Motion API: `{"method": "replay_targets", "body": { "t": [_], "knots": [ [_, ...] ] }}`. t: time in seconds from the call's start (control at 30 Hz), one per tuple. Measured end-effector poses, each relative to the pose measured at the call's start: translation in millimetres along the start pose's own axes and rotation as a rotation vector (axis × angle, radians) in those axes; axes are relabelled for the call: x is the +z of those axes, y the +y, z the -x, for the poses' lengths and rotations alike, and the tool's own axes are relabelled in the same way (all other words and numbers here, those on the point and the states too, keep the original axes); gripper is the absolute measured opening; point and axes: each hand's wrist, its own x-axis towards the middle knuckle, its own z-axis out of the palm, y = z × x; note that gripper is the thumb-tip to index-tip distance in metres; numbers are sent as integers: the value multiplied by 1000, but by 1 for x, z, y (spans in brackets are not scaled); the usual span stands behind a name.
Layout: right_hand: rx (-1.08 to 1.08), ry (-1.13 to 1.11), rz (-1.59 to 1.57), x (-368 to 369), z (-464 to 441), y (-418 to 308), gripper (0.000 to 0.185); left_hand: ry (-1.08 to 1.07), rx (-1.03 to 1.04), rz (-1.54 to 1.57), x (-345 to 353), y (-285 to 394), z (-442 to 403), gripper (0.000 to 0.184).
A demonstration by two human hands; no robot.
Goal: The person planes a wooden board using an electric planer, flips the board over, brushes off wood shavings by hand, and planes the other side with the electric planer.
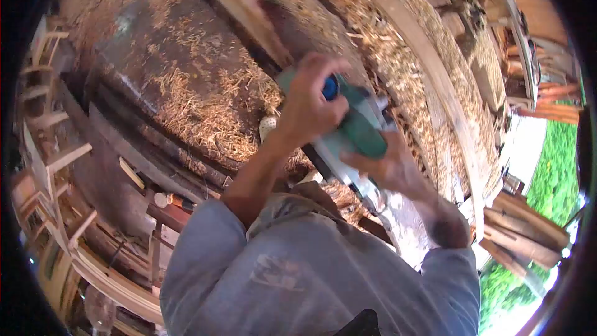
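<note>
A green electric planer (363, 132) with a blue front knob (330, 88) lies slantwise in front of me, slightly blurred. My left hand (309, 101) is curled around the knob end, its fingers closed there. Toward my body, my right hand (387, 160) grips the rear handle. Beyond the planer's front a length of pale wood (249, 17) stretches away to the upper left, smeared by motion. The planer covers whatever lies directly under it.
Wood shavings (198, 112) are heaped on the dark surface to the left. A long curved board (429, 68) runs along the right among more shavings. Wooden frames (69, 158) stand at far left, logs (519, 236) at right. A hammer-like tool (168, 200) lies lower left.
</note>
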Motion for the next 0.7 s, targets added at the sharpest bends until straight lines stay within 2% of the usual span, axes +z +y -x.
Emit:
{"method": "replay_targets", "body": {
  "t": [0.07,0.1,0.17,0.2,0.23,0.27,0.33,0.4,0.5,0.57,0.67,0.7],
  "knots": [
    [-54,-27,-36,-4,-67,-49,37,302,30,-209,-47,-13,-20,51],
    [121,-62,-114,-9,-97,-90,35,329,29,-218,-70,-19,-20,51],
    [-109,4,-64,0,-161,-118,33,584,-40,-198,-116,-28,-10,52],
    [-253,6,123,1,-195,-129,34,667,-119,-217,-134,-29,2,51],
    [-297,-5,214,1,-219,-145,36,751,-200,-231,-149,-28,17,50],
    [-342,-12,303,1,-244,-161,37,774,-239,-228,-164,-32,34,49],
    [-219,30,185,8,-283,-181,30,811,-283,-228,-184,-44,74,49],
    [-132,93,97,11,-314,-198,27,864,-424,-217,-190,-54,108,48],
    [-227,126,156,15,-328,-190,25,900,-504,-163,-175,-48,136,46],
    [-315,143,230,13,-324,-181,24,845,-504,-186,-164,-33,140,44],
    [-445,165,327,9,-298,-161,22,829,-475,-249,-147,-14,130,41],
    [-496,180,372,7,-285,-152,22,846,-390,-294,-143,-10,126,40]
  ]
}}
